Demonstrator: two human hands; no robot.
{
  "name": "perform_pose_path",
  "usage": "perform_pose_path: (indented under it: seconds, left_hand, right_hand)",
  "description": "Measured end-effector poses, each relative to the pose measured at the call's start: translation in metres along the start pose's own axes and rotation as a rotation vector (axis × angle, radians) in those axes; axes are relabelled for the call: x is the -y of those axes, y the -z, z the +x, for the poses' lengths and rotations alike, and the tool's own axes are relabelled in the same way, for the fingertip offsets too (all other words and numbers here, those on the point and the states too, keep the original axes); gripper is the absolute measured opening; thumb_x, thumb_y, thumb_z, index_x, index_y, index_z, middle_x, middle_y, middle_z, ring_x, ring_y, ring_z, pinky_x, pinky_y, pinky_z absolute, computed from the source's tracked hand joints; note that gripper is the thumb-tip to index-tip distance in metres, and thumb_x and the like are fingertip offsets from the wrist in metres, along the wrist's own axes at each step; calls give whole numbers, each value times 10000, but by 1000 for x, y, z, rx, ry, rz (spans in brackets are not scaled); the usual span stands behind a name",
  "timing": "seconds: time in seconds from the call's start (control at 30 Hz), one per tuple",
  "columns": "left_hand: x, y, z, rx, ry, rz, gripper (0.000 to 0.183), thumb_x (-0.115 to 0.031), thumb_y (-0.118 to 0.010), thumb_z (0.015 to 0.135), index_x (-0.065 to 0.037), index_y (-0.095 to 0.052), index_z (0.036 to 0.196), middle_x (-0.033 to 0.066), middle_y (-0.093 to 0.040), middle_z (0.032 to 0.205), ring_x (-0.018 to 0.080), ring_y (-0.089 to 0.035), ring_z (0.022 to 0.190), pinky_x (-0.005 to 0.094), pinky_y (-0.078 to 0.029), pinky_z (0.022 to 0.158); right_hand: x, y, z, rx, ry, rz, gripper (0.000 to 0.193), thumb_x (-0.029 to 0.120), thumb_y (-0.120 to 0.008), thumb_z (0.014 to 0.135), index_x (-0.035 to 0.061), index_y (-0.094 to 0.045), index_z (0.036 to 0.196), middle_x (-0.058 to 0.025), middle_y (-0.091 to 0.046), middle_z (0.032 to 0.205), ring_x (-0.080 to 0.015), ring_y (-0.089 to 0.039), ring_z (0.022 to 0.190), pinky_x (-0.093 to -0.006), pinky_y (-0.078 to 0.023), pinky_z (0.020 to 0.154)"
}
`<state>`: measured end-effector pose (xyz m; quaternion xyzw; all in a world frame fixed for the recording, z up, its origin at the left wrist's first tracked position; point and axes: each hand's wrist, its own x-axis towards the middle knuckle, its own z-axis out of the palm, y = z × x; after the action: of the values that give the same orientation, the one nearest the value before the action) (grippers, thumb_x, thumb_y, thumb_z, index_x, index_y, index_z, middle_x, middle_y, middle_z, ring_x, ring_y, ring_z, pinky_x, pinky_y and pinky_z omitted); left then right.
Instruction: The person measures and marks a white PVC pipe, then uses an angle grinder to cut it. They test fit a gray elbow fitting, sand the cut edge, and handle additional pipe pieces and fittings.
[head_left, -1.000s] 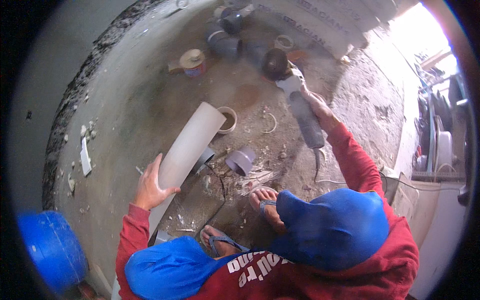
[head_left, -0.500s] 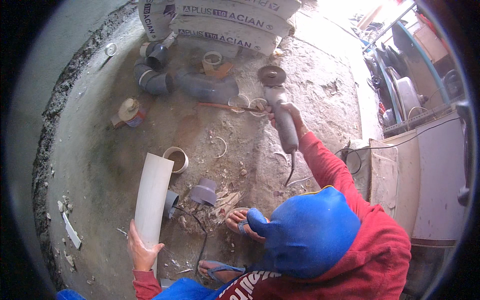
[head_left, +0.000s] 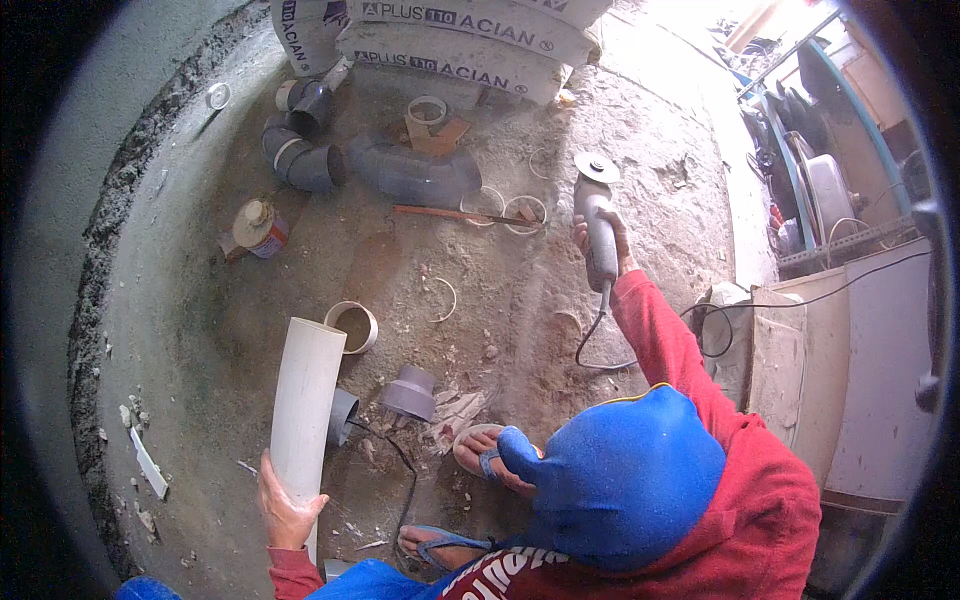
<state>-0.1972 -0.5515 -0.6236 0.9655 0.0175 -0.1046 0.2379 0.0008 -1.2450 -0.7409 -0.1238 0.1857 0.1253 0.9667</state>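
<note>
My left hand (head_left: 288,508) is closed around the near end of a white plastic pipe (head_left: 305,405), thumb across its right side. Out at arm's length, my right hand (head_left: 614,242) wraps round the grey body of an angle grinder (head_left: 599,235). Its round disc (head_left: 597,167) points away from me, well apart from the pipe. A cream pipe ring (head_left: 352,328) lies by the pipe's far end. Beside the pipe on the right are a dark grey pipe piece (head_left: 342,418) and a grey reducer fitting (head_left: 409,393).
Dark grey pipe elbows (head_left: 415,178) lie on the rough floor, with thin rings (head_left: 525,214) and a reddish rod (head_left: 450,213) nearby. A capped can (head_left: 261,229) stands at left. Stacked sacks (head_left: 460,45) are at the back. The grinder's cord (head_left: 590,362) loops rightward toward boards (head_left: 880,350).
My right hand has carried the grinder to the right and slightly nearer, away from the rod and rings. The left hand and the white pipe have barely moved.
</note>
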Motion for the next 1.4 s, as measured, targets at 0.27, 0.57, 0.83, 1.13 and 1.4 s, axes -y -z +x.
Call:
perform_pose_path:
  seconds: [0.27, 0.57, 0.83, 1.13, 1.4]
  left_hand:
    - [1, 1, 1, 11, 18, -5, 1218, -91, -938, 490, -12, -280, 1511, 280, -476, 1409, 464, -489, 1276, 494, -408, 1076]
    - [9, -3, 3, -59, -64, -36, 1152, -157, -923, 507, -3, -336, 1486, 282, -546, 1340, 465, -542, 1220, 505, -434, 1044]
    - [21, 11, 4, -126, -50, -32, 1107, -171, -912, 525, -22, -368, 1477, 266, -570, 1310, 449, -572, 1176, 501, -458, 1007]
    - [71, 25, 37, -269, -13, 197, 1133, -184, -922, 550, -89, -332, 1513, 211, -571, 1313, 413, -563, 1184, 509, -454, 967]
    - [115, -9, 66, -268, 104, 302, 1144, -235, -923, 557, -167, -321, 1527, 167, -584, 1266, 385, -562, 1169, 514, -431, 968]
  right_hand:
    - [1, 8, 5, -85, 48, -9, 549, 250, -720, 849, -44, -442, 1220, -102, -546, 1027, -182, -607, 841, -303, -607, 731]
    - [10, 24, -2, -131, 35, -309, 570, 298, -707, 898, -34, -444, 1280, -156, -604, 1062, -247, -666, 882, -371, -612, 779]
    - [4, 2, -26, -523, 69, -931, 361, 233, -720, 863, 53, -550, 1125, -92, -659, 847, -235, -664, 686, -379, -583, 646]
    - [-14, 1, -30, -698, 261, -1400, 202, 166, -701, 819, 10, -636, 930, -70, -628, 802, -230, -632, 694, -348, -508, 635]
    - [-17, 14, -47, -797, 282, -1586, 237, 131, -686, 822, 18, -622, 1020, -91, -629, 917, -254, -623, 818, -360, -497, 727]
